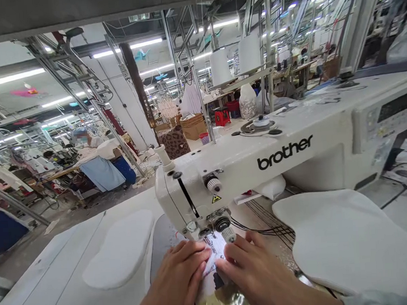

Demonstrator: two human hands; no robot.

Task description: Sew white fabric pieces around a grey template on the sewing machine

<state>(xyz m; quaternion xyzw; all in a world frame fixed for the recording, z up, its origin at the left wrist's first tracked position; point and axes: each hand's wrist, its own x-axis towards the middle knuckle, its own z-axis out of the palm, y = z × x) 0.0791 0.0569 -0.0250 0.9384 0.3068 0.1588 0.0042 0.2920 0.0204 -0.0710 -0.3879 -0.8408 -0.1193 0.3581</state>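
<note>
In the head view, a white Brother sewing machine (pixel 238 169) spans the middle, its lamp lighting the needle area (pixel 213 243). A small piece of white fabric (pixel 209 265) lies there, mostly covered by my fingers. Just left of the presser foot, my left hand (pixel 179 274) presses down on the fabric with its fingers close together. My right hand (pixel 248 266) is on the other side, fingers bent, with its thumb tip at the fabric's near edge. What lies under the right fingertips is partly hidden.
A padded white panel (pixel 121 250) lies on the table at left. Right of my hands is a larger curved white panel (pixel 347 236). Thread cones (pixel 219 67) stand above the machine. Dark cords (pixel 261 222) run behind my right hand. A person (pixel 86 138) works far left.
</note>
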